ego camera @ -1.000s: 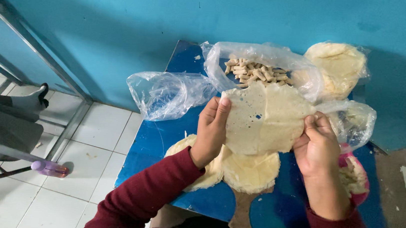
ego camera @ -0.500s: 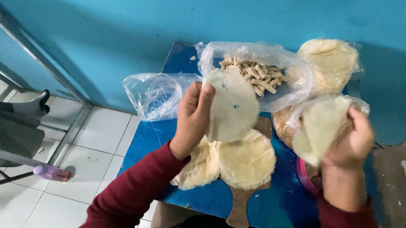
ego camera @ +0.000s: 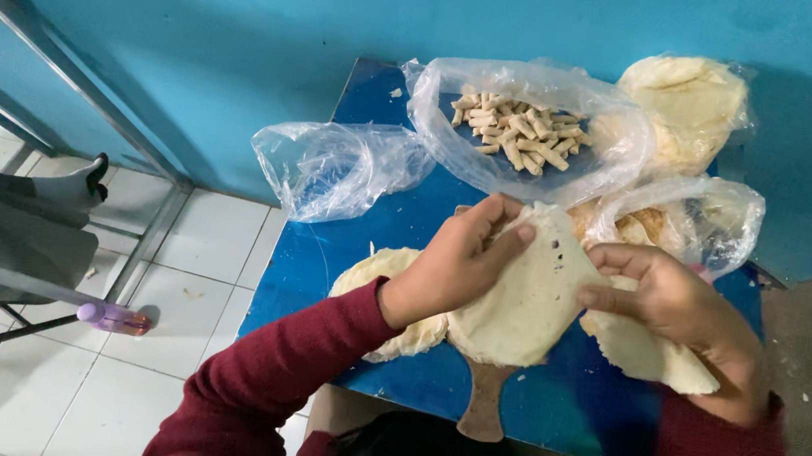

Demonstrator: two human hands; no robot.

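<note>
Both hands have come back together above the blue table point(ego camera: 323, 250); the left hand point(ego camera: 458, 264) pinches the top edge of a round flatbread point(ego camera: 529, 301); the right hand point(ego camera: 665, 301) grips its right edge and a second flatbread point(ego camera: 639, 353) underneath; a bag of small dough sticks point(ego camera: 522, 130) sits behind.

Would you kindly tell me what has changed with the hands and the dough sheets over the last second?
The hands separated the sheets, then met again: both the left hand and right hand now grip one dough sheet low over the table. Bag of sticks unchanged.
</note>
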